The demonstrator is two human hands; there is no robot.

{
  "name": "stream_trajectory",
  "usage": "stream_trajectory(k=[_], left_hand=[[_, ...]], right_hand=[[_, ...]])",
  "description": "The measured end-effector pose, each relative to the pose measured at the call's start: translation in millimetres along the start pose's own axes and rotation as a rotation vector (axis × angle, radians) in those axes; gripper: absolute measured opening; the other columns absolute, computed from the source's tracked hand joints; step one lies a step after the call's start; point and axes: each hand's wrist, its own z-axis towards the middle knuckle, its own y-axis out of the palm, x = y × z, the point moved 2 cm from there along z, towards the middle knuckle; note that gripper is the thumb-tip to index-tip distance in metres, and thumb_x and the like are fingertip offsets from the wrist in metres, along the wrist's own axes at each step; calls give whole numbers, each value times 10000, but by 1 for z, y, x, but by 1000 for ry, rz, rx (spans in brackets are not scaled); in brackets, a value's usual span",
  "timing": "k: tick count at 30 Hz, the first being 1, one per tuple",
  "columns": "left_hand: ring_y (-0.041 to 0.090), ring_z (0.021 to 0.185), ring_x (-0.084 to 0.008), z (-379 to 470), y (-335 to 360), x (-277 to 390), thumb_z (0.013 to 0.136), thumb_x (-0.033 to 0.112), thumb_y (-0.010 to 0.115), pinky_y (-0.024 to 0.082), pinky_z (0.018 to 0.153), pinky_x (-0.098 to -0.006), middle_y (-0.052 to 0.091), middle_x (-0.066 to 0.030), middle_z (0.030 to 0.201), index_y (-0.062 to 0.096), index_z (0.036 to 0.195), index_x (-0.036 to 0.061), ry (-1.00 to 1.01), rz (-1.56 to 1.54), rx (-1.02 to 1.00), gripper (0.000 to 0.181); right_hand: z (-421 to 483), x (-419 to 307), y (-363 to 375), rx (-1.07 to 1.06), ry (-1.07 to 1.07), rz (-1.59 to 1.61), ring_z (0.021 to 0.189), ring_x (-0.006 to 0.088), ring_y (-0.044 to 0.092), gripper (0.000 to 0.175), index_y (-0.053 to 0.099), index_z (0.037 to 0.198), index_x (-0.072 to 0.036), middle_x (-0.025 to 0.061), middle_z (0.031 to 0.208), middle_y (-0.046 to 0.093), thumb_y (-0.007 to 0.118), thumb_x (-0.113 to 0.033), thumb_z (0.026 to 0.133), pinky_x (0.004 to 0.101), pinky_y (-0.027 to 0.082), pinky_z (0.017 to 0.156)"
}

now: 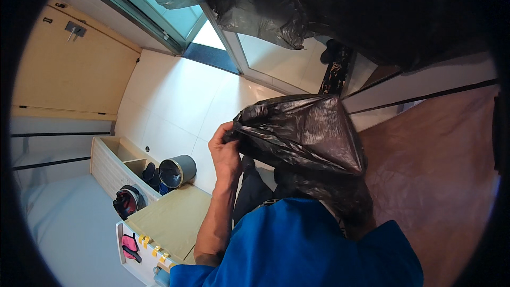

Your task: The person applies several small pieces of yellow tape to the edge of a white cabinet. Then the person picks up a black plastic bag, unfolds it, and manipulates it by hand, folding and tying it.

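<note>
My left hand [225, 149] pinches the gathered edge of a black plastic bag [303, 131] between thumb and fingers. The bag stretches to the right in front of my body, with its wrinkled film spread wide. My right forearm [360, 231] runs up to the bag's lower right side. The film covers my right hand, so its fingers are hidden. More black plastic film [263, 20] hangs across the top of the view, close to the camera.
A grey bin [187, 167] with a dark liner stands on the pale tiled floor [171, 87] beside an open low cabinet [119, 171] holding slippers. A wooden door [71, 71] is at left, a glass-paned door [279, 63] ahead. Brown sheeting [430, 159] lies at right.
</note>
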Motion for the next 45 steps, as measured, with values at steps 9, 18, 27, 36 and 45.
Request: stream_trajectory(k=[9, 18, 27, 36, 45], left_hand=[[574, 789, -81, -25, 15, 19, 890, 10, 652, 453, 724, -213, 662, -29, 893, 649, 1057, -39, 1, 86, -80, 174], [557, 783, -94, -31, 19, 44, 880, -26, 628, 435, 696, -212, 622, -42, 852, 650, 1033, -40, 407, 444, -53, 155], [611, 832, -175, -27, 21, 42, 810, -115, 553, 477, 753, -253, 639, -116, 930, 641, 1030, -28, 677, 604, -30, 252], [664, 782, -283, -46, 55, 34, 656, -109, 575, 526, 709, -300, 650, -158, 916, 670, 999, -4, 659, 650, -260, 371], [652, 804, -280, -56, 29, 27, 637, -94, 562, 522, 722, -299, 636, -163, 925, 683, 1059, -15, 597, 665, -332, 446]], right_hand=[[-3, -2, -29, 70, -6, -48, 940, 249, 597, 222, 641, 943, -15, 100, 970, 609, 733, -61, 747, 349, 483, 815], [-114, 29, -77, -47, 277, -149, 944, 243, 595, 236, 644, 946, -18, 94, 976, 608, 746, -67, 739, 342, 483, 820], [-196, 70, -120, -121, 651, -474, 948, 237, 592, 250, 646, 950, -21, 88, 982, 607, 759, -72, 732, 335, 483, 825], [-133, -106, -11, 183, -623, -659, 970, 262, 589, 248, 660, 938, -31, 96, 1008, 617, 764, -99, 724, 364, 484, 843], [-79, -101, 28, 193, -451, -502, 841, 270, 620, 120, 617, 832, -18, 101, 876, 621, 682, -7, 732, 355, 498, 749]])
